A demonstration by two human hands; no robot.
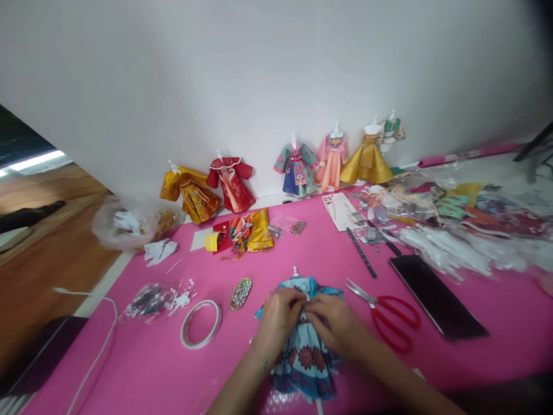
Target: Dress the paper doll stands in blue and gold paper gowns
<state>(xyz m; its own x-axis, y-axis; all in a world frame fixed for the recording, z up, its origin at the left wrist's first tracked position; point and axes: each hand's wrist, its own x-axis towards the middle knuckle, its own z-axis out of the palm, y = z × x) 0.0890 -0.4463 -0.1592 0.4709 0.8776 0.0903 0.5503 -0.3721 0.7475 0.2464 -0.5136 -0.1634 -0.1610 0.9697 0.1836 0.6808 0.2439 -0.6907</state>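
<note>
A blue doll dress (306, 358) with dark red flower motifs lies on a small white doll form, whose neck (295, 271) pokes out at the top. My left hand (279, 316) is closed, thumb and fingers pinching the dress at the chest. Right beside it, my right hand (336, 323) pinches the same spot, fingertips almost meeting the left ones. Whatever small piece may sit between the fingertips is hidden. Red-handled scissors (391, 317) lie to the right of the dress. On its left are an oval tin of beads or pins (241, 294) and a roll of tape (186, 325).
Several dressed doll forms, one in a red robe (233, 184), lean against the wall. A dark phone (438, 297) and a pencil (361, 252) lie to the right, before bagged clothing (462, 207). A white cable (113, 323) crosses the pink table's (151, 363) left side.
</note>
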